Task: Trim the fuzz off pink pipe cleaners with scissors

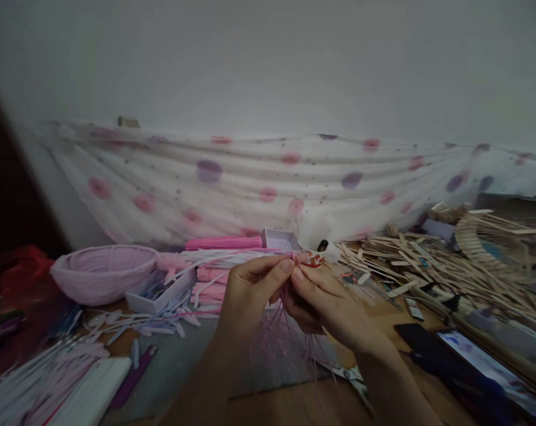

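My left hand (254, 290) and my right hand (325, 296) meet in the middle of the head view, thumbs and fingertips closed in a pinch. Between them is a bunch of thin pink strands (286, 305), hanging down below the fingers with small pink bits along them. A long pink pipe cleaner (232, 254) runs out leftward from the pinch. Fingers hide the exact spot where the strands and the pipe cleaner meet. Beneath the hands lies a grey mat (183, 361), with scissors (350, 374) at its right edge by my right wrist.
Pink pipe cleaner bundles (212, 287) and a small white box (280, 238) stand behind the hands. A pale pink basket (106, 272) and an open tray (161, 293) are at left. Wooden sticks (410, 260) pile up at right, near a lit phone (485, 361).
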Motion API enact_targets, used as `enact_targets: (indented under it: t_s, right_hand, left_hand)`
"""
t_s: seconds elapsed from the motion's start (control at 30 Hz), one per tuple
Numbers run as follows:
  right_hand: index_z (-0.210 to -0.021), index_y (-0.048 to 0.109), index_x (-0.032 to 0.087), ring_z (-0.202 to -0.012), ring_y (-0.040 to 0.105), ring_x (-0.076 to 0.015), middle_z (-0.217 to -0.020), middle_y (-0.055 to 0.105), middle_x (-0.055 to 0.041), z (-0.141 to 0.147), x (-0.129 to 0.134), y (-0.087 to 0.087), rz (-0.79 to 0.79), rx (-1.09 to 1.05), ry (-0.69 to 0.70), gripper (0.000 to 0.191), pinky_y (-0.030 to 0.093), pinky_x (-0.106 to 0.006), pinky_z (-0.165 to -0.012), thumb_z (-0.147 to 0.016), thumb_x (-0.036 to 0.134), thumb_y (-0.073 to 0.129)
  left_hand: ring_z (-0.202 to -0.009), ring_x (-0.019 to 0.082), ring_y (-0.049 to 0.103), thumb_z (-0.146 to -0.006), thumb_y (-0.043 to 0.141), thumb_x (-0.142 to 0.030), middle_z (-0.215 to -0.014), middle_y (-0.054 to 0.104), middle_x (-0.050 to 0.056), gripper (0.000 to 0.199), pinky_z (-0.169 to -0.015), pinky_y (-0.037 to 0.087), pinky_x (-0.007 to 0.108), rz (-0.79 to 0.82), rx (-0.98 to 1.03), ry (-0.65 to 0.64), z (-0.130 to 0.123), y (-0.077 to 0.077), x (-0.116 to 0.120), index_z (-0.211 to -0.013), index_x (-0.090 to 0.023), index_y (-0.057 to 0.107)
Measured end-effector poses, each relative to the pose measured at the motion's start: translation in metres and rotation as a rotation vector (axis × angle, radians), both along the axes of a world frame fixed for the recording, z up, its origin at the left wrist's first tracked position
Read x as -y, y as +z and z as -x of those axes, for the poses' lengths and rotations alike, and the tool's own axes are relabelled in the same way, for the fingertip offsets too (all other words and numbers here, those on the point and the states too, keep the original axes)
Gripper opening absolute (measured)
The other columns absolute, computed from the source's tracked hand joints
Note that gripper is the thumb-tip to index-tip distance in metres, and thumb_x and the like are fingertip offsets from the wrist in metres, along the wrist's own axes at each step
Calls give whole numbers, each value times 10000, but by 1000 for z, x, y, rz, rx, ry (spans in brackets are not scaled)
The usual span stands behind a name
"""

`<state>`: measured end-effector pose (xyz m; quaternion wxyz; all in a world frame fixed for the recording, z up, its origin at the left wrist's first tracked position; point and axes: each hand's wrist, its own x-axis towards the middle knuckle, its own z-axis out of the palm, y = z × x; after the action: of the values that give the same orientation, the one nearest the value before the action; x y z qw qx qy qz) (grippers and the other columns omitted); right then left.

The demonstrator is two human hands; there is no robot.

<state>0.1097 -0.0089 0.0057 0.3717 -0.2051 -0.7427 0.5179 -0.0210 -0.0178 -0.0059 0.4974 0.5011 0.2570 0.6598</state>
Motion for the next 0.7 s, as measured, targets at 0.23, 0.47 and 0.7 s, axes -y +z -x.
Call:
enact_targets:
  t_s: [0.23,0.47,0.7]
  right_hand:
    - [-592,381,197,-340,267,-38,-452,302,94,0,-5,-2,120,-48,88,480,270,-163,-316,-943,525,377]
    - [-596,368,192,-362,236,-29,-463,296,94,-4,-3,0,101,11,23,489,232,-148,-320,-942,538,372]
    - [-695,471,176,-348,258,-35,-458,327,103,-9,-6,1,227,32,146,483,209,-150,-308,-895,610,404]
  left_hand:
    - [-851,167,674,-778,687,-269,-883,755,37,152,-842,514,296,-89,-34,99,-3,2,2,-907,-252,765]
    - [-751,146,643,-779,680,-282,-776,731,23,148,-805,498,282,-77,-42,110,-7,0,2,-887,-236,771]
    - [-461,86,433,-816,631,-369,-400,467,-56,229,-589,398,233,-18,-108,-48,-5,-1,2,-872,-194,767]
